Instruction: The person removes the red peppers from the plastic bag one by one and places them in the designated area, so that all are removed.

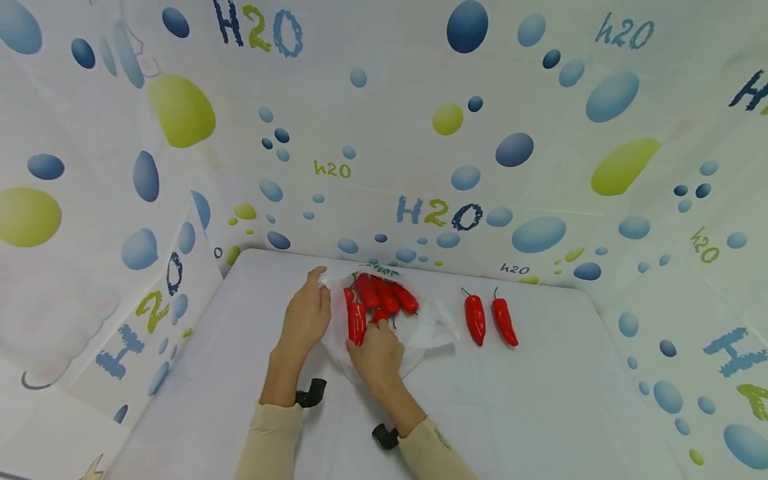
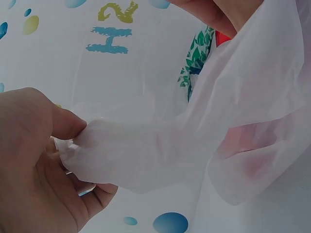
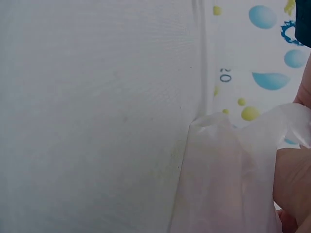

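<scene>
A thin white plastic bag [image 1: 429, 327] with a green leaf print lies open on the table, several glossy red chili peppers [image 1: 384, 295] at its mouth. My left hand [image 1: 307, 317] is at the bag's left side. In the left wrist view, its thumb and fingers pinch the bag's edge [image 2: 131, 155], pulling the film taut. Reaching in among the peppers from the front, my right hand [image 1: 378, 353] has curled fingers around a red chili pepper [image 1: 379, 315], whose end shows past the fingers. The hand hides the rest of that pepper. Another pepper [image 1: 357, 323] lies beside the thumb.
Two red chili peppers, a left one [image 1: 475, 319] and a right one [image 1: 505, 321], lie side by side to the right of the bag. White cloth covers the table [image 1: 540, 413]. Walls printed with blue and green drops [image 1: 522, 150] stand behind and at both sides.
</scene>
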`<state>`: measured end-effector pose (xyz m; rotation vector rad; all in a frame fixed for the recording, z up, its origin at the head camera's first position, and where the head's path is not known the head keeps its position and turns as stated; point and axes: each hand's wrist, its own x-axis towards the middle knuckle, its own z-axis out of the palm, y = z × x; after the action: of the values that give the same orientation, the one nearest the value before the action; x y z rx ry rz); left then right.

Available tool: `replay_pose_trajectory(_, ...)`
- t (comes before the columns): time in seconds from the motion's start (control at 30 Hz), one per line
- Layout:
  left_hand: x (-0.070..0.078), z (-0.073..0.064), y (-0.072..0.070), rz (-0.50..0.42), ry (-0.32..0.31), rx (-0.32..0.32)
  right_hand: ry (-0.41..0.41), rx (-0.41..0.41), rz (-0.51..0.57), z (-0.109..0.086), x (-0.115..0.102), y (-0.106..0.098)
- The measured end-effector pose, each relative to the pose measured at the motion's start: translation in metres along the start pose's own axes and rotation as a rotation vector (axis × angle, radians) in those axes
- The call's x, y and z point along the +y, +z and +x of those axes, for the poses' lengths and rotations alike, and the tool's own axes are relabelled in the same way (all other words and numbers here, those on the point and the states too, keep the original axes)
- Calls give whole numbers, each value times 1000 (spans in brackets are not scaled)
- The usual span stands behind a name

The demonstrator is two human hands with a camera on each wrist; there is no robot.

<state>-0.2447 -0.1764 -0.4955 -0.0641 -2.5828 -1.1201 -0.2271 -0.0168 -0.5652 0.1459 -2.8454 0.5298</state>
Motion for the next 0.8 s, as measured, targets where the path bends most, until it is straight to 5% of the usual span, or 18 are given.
replay_pose_trajectory(0.27,1,-1,1,4,-2,-4,19,-37,-44,1,1,1)
replay_pose_trajectory(0.8,0,0,2,10,24,8,108,-21,143,3,11,-19)
